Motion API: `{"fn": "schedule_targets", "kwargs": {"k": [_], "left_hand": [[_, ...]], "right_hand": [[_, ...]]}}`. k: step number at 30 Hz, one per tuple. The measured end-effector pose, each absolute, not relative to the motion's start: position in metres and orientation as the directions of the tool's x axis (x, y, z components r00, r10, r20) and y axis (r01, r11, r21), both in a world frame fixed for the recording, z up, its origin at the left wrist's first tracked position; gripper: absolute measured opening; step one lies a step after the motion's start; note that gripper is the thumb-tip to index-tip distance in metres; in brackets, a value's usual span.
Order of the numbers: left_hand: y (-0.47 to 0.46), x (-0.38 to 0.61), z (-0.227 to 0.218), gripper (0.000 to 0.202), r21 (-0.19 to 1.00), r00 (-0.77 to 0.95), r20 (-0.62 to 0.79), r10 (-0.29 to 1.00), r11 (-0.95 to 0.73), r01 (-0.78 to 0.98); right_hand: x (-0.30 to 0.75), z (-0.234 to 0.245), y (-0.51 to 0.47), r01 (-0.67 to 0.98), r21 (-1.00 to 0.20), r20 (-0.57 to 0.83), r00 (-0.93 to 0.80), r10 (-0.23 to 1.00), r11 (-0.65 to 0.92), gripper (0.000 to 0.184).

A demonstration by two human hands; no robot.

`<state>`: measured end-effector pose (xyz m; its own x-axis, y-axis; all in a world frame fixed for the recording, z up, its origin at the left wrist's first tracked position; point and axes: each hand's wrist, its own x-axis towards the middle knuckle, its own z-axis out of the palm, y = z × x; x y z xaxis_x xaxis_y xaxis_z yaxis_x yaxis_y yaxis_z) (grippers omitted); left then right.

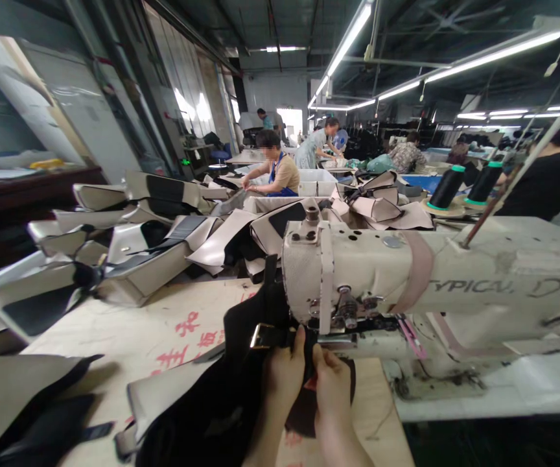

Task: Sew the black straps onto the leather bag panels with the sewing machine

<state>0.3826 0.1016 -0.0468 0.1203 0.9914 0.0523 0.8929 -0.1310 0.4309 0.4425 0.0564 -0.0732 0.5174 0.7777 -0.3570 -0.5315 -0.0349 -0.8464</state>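
Observation:
A black piece of soft material (245, 311), fabric or leather, lies at the head of a white sewing machine (358, 259). On it is a black strap with a metal buckle (260, 336). My left hand (284, 370) is closed on the black piece beside the buckle, its thumb pointing up toward the machine. Close by on the right, my right hand (331, 376) pinches the edge of the same piece, fingers bent together. Something small and reddish shows between the hands. The needle area is hidden behind the machine head and the material.
Beige and black sewn pieces (148, 259) are heaped behind and left of the wooden board (163, 324) with red writing. Black thread cones (448, 188) stand behind the machine. A pink-handled tool (412, 338) hangs at the machine. Several people work farther back.

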Motion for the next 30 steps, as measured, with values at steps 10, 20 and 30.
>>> {"fn": "schedule_targets", "kwargs": {"k": [10,20,30], "left_hand": [[0.095,0.391,-0.029,0.043,0.493,0.002,-0.048,0.999,0.022,0.870],[0.096,0.394,-0.029,0.039,0.467,0.007,-0.049,0.999,0.016,0.884],[0.103,0.392,-0.031,0.045,0.422,0.033,-0.058,0.998,-0.005,0.907]], "right_hand": [[0.445,-0.064,0.052,-0.543,-0.840,-0.356,0.521,0.776,-0.021,0.042],[0.448,-0.072,0.054,-0.570,-0.820,-0.388,0.490,0.781,-0.050,0.045],[0.448,-0.072,0.058,-0.498,-0.867,-0.329,0.521,0.788,-0.033,0.052]]}}
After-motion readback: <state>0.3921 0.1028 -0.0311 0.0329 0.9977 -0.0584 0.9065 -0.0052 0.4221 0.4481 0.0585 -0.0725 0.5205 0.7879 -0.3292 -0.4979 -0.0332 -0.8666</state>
